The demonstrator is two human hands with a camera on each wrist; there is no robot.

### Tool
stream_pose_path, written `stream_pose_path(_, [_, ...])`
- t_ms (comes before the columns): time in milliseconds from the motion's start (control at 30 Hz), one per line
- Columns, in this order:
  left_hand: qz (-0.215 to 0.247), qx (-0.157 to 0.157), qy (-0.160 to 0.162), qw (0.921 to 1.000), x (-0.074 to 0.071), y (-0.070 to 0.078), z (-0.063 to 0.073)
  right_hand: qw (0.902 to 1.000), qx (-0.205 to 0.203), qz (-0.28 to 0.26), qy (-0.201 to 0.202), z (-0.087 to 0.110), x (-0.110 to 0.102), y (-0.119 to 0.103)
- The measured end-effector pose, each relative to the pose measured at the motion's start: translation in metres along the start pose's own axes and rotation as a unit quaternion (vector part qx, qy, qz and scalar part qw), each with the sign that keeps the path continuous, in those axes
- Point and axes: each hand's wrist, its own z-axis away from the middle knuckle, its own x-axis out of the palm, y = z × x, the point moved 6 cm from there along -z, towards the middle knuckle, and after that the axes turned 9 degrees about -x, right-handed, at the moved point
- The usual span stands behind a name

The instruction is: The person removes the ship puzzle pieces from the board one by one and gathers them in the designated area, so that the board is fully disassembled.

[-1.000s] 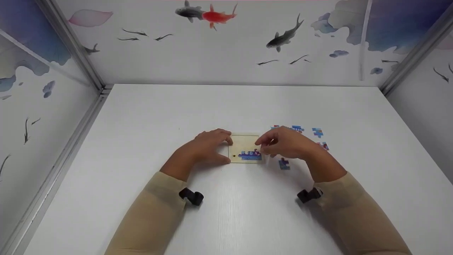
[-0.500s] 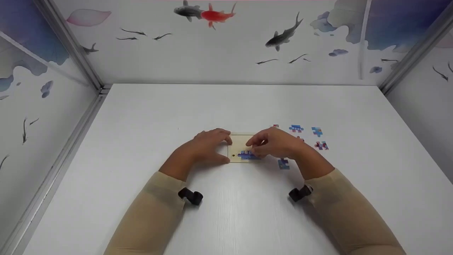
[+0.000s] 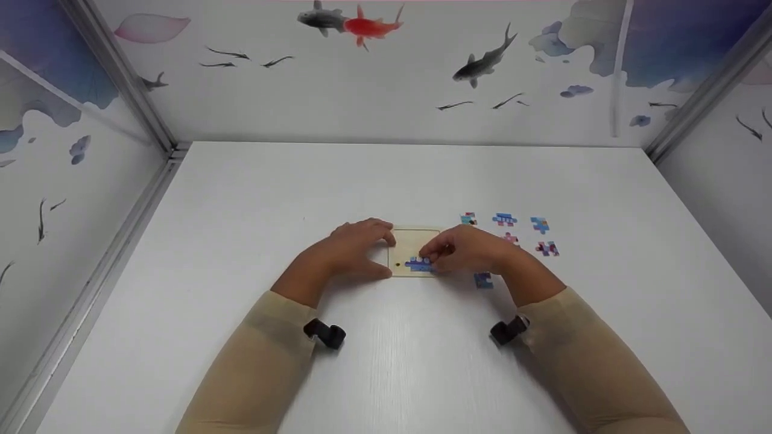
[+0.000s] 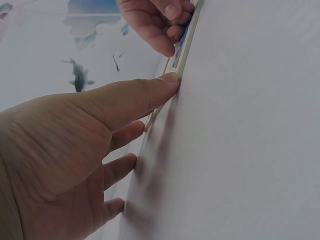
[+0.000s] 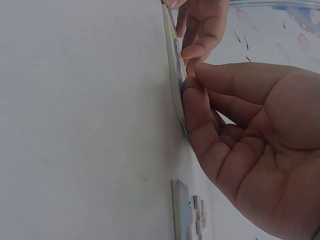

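A small wooden puzzle tray (image 3: 416,237) lies on the white table, with blue jigsaw pieces (image 3: 418,264) laid along its near side. My left hand (image 3: 350,250) holds the tray's left side, thumb at the near corner and index finger at the far one. In the left wrist view, the thumb (image 4: 162,87) rests on the tray's edge. Over the right part of the tray, my right hand (image 3: 473,250) is bent down with thumb and index finger pinched together at a jigsaw piece. The fingertips (image 5: 192,85) mostly hide that piece.
Loose jigsaw pieces lie right of the tray: one (image 3: 484,281) near the right wrist, others farther back, including a blue one (image 3: 505,219), another blue one (image 3: 540,225) and a reddish one (image 3: 547,248). Printed white panels (image 3: 386,102) enclose the table.
My right hand has moved left from the tray's right edge onto the pieces inside it, then dipped slightly, uncovering loose pieces behind. The left hand has stayed at the tray.
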Motion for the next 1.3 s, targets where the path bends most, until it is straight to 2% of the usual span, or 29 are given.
stream_pose_path(233, [0.003, 0.002, -0.004, 1.0000, -0.0012, 0.0003, 0.0009, 0.9998, -0.012, 0.009, -0.011, 0.0012, 0.0021, -0.0018])
stream_pose_path(467, [0.010, -0.011, -0.004, 0.9999, -0.0001, -0.0005, 0.0014, 0.9997, -0.019, 0.009, -0.011, 0.0034, 0.0028, -0.0043])
stream_pose_path(767, [0.009, -0.008, -0.001, 0.9999, 0.0000, -0.0007, 0.0006, 0.9996, -0.019, -0.022, 0.000, 0.0052, 0.0012, -0.0048])
stream_pose_path(1067, [0.003, -0.003, -0.003, 1.0000, 0.0005, -0.0014, -0.0006, 0.9997, 0.000, -0.013, 0.022, 0.0031, 0.0035, -0.0088])
stream_pose_path(1300, [0.004, -0.008, -0.003, 1.0000, 0.0006, -0.0010, -0.0005, 0.9991, -0.001, -0.031, 0.031, 0.0042, 0.0026, -0.0096])
